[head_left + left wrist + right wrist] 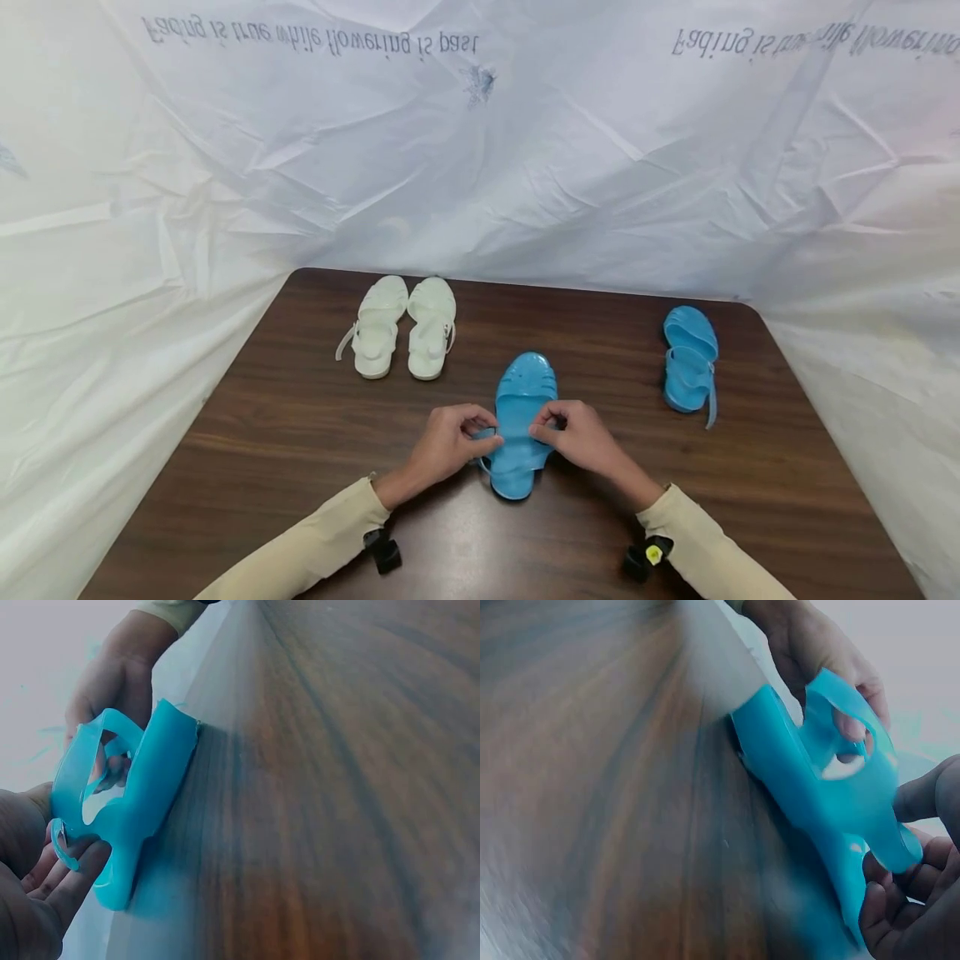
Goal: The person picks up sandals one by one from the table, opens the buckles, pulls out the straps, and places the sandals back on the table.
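Sheet [525, 167], white, printed lettering; surrounds the counter.
Counter [262, 467], dark wood grain.
Sleeves [315, 533], two, pale.
White sandals [433, 312], one pair, side by side, far left, toes away from the person; probably kept together as a match.
Blue sandal [528, 379], between the hands, sole down, toe away; this stance likely steadies it and leaves its straps reachable.
Second blue sandal [690, 333], far right, well apart, perhaps to leave working room.
Left hand [442, 446], pinching the buckle end.
Right hand [585, 437], pinching the opposite strap end [909, 847]; opposed grips seem to hold the straps raised.
Buckle [64, 834], small, partly hidden by fingers.
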Demonstrator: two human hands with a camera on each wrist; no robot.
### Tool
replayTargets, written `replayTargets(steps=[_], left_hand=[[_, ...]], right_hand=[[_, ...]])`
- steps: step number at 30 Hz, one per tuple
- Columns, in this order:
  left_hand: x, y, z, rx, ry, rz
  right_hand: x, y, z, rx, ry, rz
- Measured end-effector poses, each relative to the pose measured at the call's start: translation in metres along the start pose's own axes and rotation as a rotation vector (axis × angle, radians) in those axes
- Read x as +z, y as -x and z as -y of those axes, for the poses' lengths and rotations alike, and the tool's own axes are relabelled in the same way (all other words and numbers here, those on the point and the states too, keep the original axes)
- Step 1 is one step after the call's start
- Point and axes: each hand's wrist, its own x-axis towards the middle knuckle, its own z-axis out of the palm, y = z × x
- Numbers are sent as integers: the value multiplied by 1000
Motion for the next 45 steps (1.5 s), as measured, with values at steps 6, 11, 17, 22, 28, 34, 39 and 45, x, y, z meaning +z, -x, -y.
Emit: replayTargets(steps=[6,11,17,22,28,34,39,45], left_hand=[[-1,-2,-1,-7,-11,11],[-1,-2,-2,2,-13,14],[-2,-3,-2,6,-1,25],[-1,-2,-2,-5,-3,29],[0,-1,-1,32,-29,2],[0,-1,-1,50,-21,-10],[-1,0,0,63,-24,-5],[-1,0,2,46,-7,-2]], right_hand=[[-6,-1,1,-5,-44,26],[-6,-6,3,5,-83,25],[4,-13,14,-73,-32,46],[14,-15,13,-92,-31,94],[18,-15,9,-85,-67,104],[18,-15,8,-53,-51,98],[17,-13,7,-34,-56,85],[12,-11,5,-21,-65,46]])
